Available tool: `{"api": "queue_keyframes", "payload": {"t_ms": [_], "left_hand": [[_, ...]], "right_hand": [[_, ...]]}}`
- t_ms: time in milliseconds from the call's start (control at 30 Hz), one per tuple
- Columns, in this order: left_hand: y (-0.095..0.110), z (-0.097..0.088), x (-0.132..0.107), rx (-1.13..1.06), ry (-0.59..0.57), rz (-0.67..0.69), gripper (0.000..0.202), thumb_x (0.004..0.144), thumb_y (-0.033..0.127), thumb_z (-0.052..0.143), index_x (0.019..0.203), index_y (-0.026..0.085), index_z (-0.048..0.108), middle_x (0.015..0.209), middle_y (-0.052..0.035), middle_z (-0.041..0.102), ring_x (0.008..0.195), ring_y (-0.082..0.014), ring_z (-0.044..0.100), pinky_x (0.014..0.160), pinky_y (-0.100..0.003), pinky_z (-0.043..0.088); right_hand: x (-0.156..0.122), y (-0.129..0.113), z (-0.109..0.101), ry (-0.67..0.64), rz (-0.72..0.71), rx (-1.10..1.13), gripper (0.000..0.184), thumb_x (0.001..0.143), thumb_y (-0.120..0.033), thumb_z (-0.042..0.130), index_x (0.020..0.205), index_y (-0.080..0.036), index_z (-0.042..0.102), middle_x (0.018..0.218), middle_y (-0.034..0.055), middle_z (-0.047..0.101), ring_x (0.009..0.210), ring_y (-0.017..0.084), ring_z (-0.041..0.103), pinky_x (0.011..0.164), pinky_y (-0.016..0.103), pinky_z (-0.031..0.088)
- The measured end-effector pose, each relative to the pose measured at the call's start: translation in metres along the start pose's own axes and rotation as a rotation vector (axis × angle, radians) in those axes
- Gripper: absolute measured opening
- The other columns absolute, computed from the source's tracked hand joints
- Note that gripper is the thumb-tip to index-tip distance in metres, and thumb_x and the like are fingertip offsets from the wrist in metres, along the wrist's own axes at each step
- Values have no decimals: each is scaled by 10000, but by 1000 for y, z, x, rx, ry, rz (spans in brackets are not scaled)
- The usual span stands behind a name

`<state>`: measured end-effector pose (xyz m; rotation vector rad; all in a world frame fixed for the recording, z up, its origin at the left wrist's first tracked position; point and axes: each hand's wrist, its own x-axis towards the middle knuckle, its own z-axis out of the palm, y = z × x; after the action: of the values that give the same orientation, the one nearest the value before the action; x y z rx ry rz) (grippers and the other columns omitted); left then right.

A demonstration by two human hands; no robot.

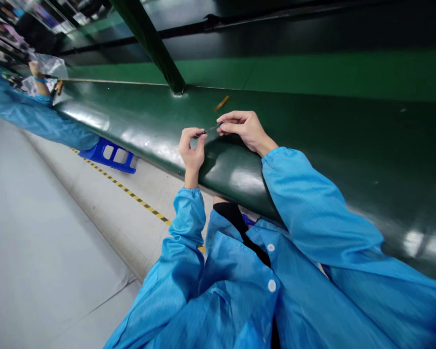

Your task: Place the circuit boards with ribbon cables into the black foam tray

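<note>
A thin dark strip [210, 130] is stretched between both my hands just above the green workbench [312, 145]. My left hand [191, 148] pinches its left end, fingers closed. My right hand [244, 128] pinches the right end between thumb and fingertips. Both arms are in blue coat sleeves, with the right forearm lying over the bench's rounded front edge. A small orange strip [221, 103] lies on the bench a little beyond my hands.
A green post [152, 43] rises from the bench behind my hands. At far left a co-worker's blue sleeve [25, 111] and hand hold a clear plastic bag [49, 65]. A blue stool [111, 155] stands on the grey floor by a yellow-black line [131, 193].
</note>
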<state>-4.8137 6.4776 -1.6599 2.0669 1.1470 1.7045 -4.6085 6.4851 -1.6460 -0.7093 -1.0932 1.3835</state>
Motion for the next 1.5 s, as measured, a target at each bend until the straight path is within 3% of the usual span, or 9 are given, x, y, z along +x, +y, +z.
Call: {"api": "queue_keyframes", "payload": {"t_ms": [167, 600, 833, 1333, 1500], "left_hand": [[0, 0, 0, 16, -26, -80, 460, 1030, 687, 638, 1003, 233, 711, 965, -56, 712, 919, -194, 680, 866, -357, 551], [0, 1, 0, -19, 6, -51, 367, 1041, 604, 676, 973, 243, 687, 923, -33, 685, 866, -174, 653, 819, -332, 521], [2, 0, 2, 22, -8, -64, 459, 1027, 695, 632, 934, 246, 649, 910, -45, 645, 890, -199, 638, 852, -364, 530], [2, -1, 2, 71, 27, -6, 387, 1047, 612, 655, 936, 244, 699, 934, -46, 634, 957, -209, 641, 940, -384, 552], [2, -2, 1, 77, 15, -44, 406, 1034, 633, 668, 941, 242, 729, 963, -51, 645, 997, -212, 646, 976, -395, 561]], "right_hand": [[0, 0, 1, 1, 9, 0, 258, 729, -266, 925, 918, -145, 799, 786, 27, 772, 793, 177, 779, 791, 297, 670], [0, 0, 0, 3, 14, -31, 276, 714, -327, 941, 883, -151, 812, 737, 21, 760, 746, 175, 765, 779, 312, 680], [-1, -2, 3, 1, 18, -39, 234, 726, -283, 932, 870, -146, 809, 736, 25, 761, 745, 172, 764, 768, 298, 668], [0, -1, 2, -30, 8, -21, 176, 761, -188, 922, 865, -121, 796, 727, 32, 747, 707, 139, 728, 748, 256, 606], [0, 0, 1, -25, 12, -36, 186, 762, -200, 921, 870, -134, 785, 741, 25, 744, 713, 136, 722, 744, 256, 603]]}}
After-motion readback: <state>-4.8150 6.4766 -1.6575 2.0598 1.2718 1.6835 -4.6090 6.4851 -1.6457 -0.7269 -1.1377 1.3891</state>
